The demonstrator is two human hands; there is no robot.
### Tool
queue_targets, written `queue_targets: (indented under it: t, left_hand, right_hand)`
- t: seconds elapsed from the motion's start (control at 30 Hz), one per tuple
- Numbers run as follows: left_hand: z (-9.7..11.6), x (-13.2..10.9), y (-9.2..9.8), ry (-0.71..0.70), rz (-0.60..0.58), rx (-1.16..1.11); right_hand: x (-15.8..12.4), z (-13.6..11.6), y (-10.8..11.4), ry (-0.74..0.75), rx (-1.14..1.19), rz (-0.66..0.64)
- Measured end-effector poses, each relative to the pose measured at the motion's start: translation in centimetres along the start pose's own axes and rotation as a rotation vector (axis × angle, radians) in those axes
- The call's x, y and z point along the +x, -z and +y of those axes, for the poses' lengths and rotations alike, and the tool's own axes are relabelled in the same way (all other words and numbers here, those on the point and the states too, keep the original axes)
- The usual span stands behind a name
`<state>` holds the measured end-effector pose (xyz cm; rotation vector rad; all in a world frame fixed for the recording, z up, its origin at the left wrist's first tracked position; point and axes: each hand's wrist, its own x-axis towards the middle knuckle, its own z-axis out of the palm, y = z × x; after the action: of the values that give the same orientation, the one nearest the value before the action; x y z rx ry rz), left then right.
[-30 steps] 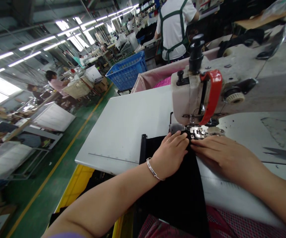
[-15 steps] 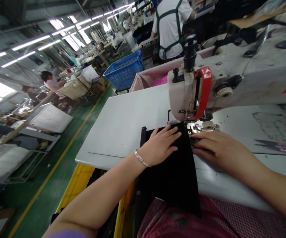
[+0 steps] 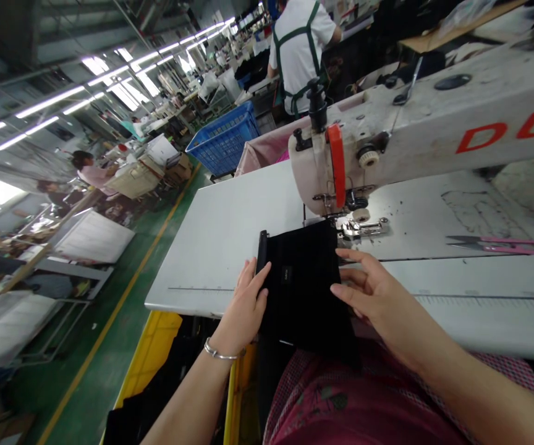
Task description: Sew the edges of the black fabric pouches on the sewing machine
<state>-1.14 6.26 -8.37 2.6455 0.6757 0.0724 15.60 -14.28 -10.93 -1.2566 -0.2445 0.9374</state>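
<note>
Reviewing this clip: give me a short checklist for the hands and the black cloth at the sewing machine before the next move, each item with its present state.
1. Left hand on the black cloth: ok, fingers lie at its left edge.
2. Right hand clear of the needle area: ok, it is open, at the cloth's right edge.
3. Cloth flat on the table: ok, though its near end hangs off the table edge.
4. Cloth under the presser foot: cannot tell.
5. Scissors out of the way: ok, far right on the table.

The left hand [image 3: 247,304] is laid flat, fingers extended; the right hand [image 3: 372,295] is held open, palm leftward.
</note>
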Motion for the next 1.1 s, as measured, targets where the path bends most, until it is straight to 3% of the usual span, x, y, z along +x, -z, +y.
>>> queue_targets:
  t: [0.07,0.13,0.2,0.27,0.4,0.53,0.7,0.87,1.1]
  left_hand:
    - [1.8,-0.8,0.7,-0.143,0.015,0.065]
    - [4.2,-1.9,1.1,-0.365,-0.047,0.127]
    - [6.3,-2.9,0.8,-0.552,-0.126,0.201]
    - [7.4,-3.6,0.0,-0.64,-0.13,0.262]
    - [6.3,-3.8,-1.7,-0.649,-0.073,0.258]
    - [4.9,-3.9,-2.1,-0.667,-0.035,0.259]
    - [6.0,-4.3,-2.2,-0.692,0.054,0.195]
    - [7.6,-4.5,-3.5,-0.714,0.146,0.173]
    - [6.8,-4.7,-4.6,-0.745,0.175,0.028]
  right_hand:
    - [-0.7,-0.1,-0.1,-0.043,0.052,0.012]
    - [-1.8,0.0,-0.1,-0.101,0.098,-0.011]
    - [-3.1,0.4,-0.1,-0.156,0.085,-0.098]
    - [-4.5,1.0,0.0,-0.152,-0.008,-0.157]
    - [-7.4,3.0,0.8,-0.15,-0.215,-0.078]
    - [-8.7,5.2,1.8,-0.311,-0.194,-0.105]
    - [-8.5,6.3,2.0,-0.35,-0.098,-0.184]
    - [-8.4,6.6,2.0,-0.322,-0.034,-0.175]
    - [-8.4,6.7,2.0,-0.343,-0.083,-0.118]
